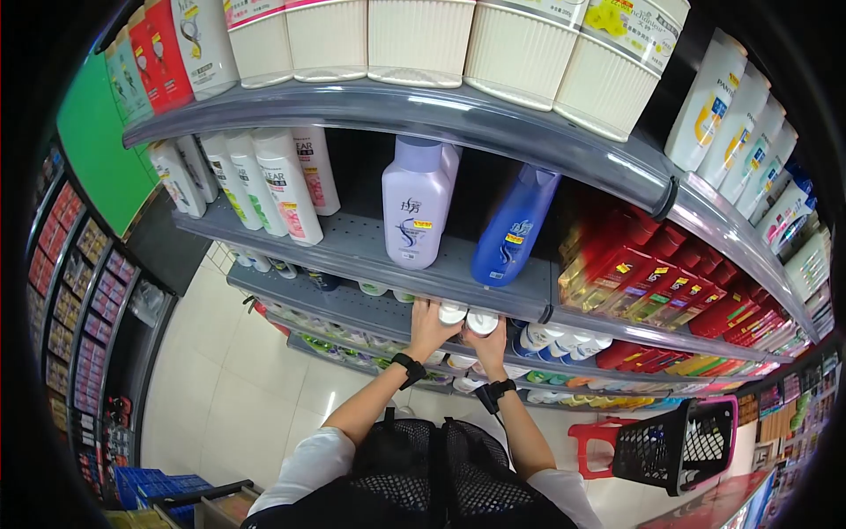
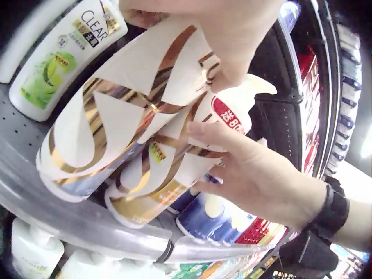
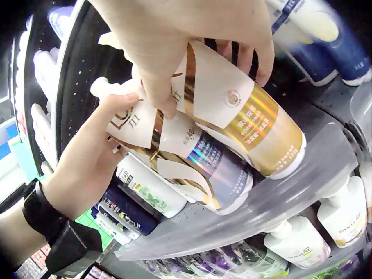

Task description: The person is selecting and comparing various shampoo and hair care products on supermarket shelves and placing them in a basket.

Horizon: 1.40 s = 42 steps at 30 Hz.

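Note:
My left hand (image 1: 430, 331) (image 2: 238, 29) (image 3: 87, 148) grips the upper part of a white bottle with gold swirls and a silver-blue base (image 2: 116, 116) (image 3: 203, 165). Beside it, my right hand (image 1: 489, 346) (image 2: 261, 177) (image 3: 192, 23) holds a similar bottle with a gold base (image 2: 157, 174) (image 3: 256, 116) near its top. Both bottles lean side by side at the front edge of a grey shelf (image 2: 23, 168) (image 3: 314, 151). From above, mostly their white tops (image 1: 452, 314) show between my hands.
On the shelf above stand a lilac bottle (image 1: 414, 212) and a tilted blue bottle (image 1: 515, 229). A green-labelled CLEAR bottle (image 2: 61, 55) is left of the held pair, with blue-and-white bottles (image 1: 564, 339) to the right. A black basket (image 1: 679, 445) and red stool (image 1: 592, 448) stand behind right.

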Motion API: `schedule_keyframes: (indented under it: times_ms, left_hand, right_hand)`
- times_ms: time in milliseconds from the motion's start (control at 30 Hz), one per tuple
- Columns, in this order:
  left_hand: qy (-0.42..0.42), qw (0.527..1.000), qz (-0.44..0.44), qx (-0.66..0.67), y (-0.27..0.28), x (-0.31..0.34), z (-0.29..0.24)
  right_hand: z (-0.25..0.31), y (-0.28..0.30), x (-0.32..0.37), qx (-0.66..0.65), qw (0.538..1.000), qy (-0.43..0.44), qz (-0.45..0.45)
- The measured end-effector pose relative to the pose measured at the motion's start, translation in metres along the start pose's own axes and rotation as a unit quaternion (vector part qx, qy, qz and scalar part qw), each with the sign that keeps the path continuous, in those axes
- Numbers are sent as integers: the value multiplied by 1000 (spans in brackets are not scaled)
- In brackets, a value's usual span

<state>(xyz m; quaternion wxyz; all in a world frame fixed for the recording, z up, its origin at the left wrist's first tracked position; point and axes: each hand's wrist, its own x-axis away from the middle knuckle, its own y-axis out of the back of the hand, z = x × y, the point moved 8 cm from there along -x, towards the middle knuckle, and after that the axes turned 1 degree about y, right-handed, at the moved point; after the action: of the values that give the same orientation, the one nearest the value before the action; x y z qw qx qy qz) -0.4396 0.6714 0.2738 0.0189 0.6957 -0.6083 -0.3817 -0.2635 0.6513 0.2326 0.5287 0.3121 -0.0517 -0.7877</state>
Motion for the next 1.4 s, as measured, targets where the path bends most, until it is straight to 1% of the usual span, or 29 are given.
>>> schedule_keyframes:
  times_ms: [33, 67, 133, 167, 267, 300, 400, 467, 500, 600, 633, 667, 733, 800, 833, 867, 900, 933, 1000, 1033, 1067, 1133, 1167, 1200, 1233, 1267, 1333, 1367, 1400]
  left_hand:
    - [-38, 999, -18, -17, 9, -1, -11]
    - [-41, 999, -14, -13, 12, 4, -9]
    - [-48, 995, 85, 10, 5, 21, -5]
    - [-121, 990, 69, 28, 13, 27, -12]
    - [-96, 989, 78, 86, 9, 30, -10]
    - [-48, 990, 71, 111, 8, 30, -4]
    - [-18, 987, 77, 139, 9, 29, -6]
    - [-56, 988, 65, 132, 11, 26, -10]
    - [-92, 987, 48, 122, 13, 24, -14]
    - [-79, 987, 47, 132, 16, 19, -10]
    - [-77, 989, 12, 128, 28, 13, -17]
    - [-78, 988, 19, 130, 29, 9, -17]
    - [-3, 983, 8, 183, 31, 3, -6]
    - [-16, 984, 0, 178, 35, 2, -13]
    - [66, 951, 56, 295, 26, 0, -12]
    - [151, 898, 102, 400, 15, 2, -8]
    - [174, 859, 151, 457, 3, 11, -4]
    - [204, 794, 203, 535, -6, 25, -15]
    - [211, 765, 275, 543, -17, 37, -33]
    - [161, 748, 346, 544, -24, 38, -66]
    - [177, 735, 373, 539, -33, 41, -76]
    - [59, 745, 446, 492, -38, 30, -118]
    - [58, 741, 452, 492, -36, 23, -126]
    - [50, 713, 476, 512, -39, 21, -142]
    - [38, 666, 524, 530, -49, 23, -165]
    - [31, 654, 541, 528, -58, 23, -180]
    - [49, 594, 586, 549, -66, 30, -198]
    - [45, 586, 596, 548, -69, 35, -203]
    - [87, 555, 613, 556, -74, 43, -206]
  right_hand:
    - [2, 2, 0, -16, 1000, -8, -13]
    - [1, 6, 4, -13, 1000, -10, -18]
    - [2, 8, 20, -59, 998, -10, 16]
    - [5, 13, 28, -79, 997, 10, 3]
    - [19, 23, 37, -31, 997, 61, -21]
    - [22, 26, 39, -29, 998, 59, -25]
    - [4, 37, 39, -87, 995, -38, -35]
    - [-3, 44, 44, -178, 974, -140, -9]
    - [8, 55, 44, -153, 981, -117, -3]
    - [33, 81, 55, -172, 976, -129, -26]
    - [31, 94, 61, -182, 974, -133, -26]
    - [24, 105, 63, -181, 973, -137, -33]
    - [5, 107, 72, -227, 950, -216, 17]
    - [4, 114, 77, -191, 962, -193, 16]
    - [0, 117, 85, -304, 922, -240, -9]
    - [-2, 116, 88, -415, 866, -277, -25]
    - [6, 116, 89, -451, 853, -264, -3]
    - [17, 115, 90, -485, 838, -249, 19]
    - [29, 123, 96, -461, 851, -250, 4]
    - [28, 127, 98, -460, 852, -251, -14]
    - [27, 134, 99, -457, 853, -250, -36]
    - [32, 147, 99, -452, 856, -248, -45]
    - [45, 148, 95, -471, 846, -246, -35]
    - [58, 156, 90, -490, 837, -243, -25]
    - [72, 177, 94, -481, 835, -262, -55]
    - [76, 194, 97, -479, 835, -258, -77]
    - [81, 210, 108, -471, 835, -261, -114]
    - [81, 214, 110, -481, 831, -261, -104]
    - [80, 221, 114, -479, 831, -258, -118]
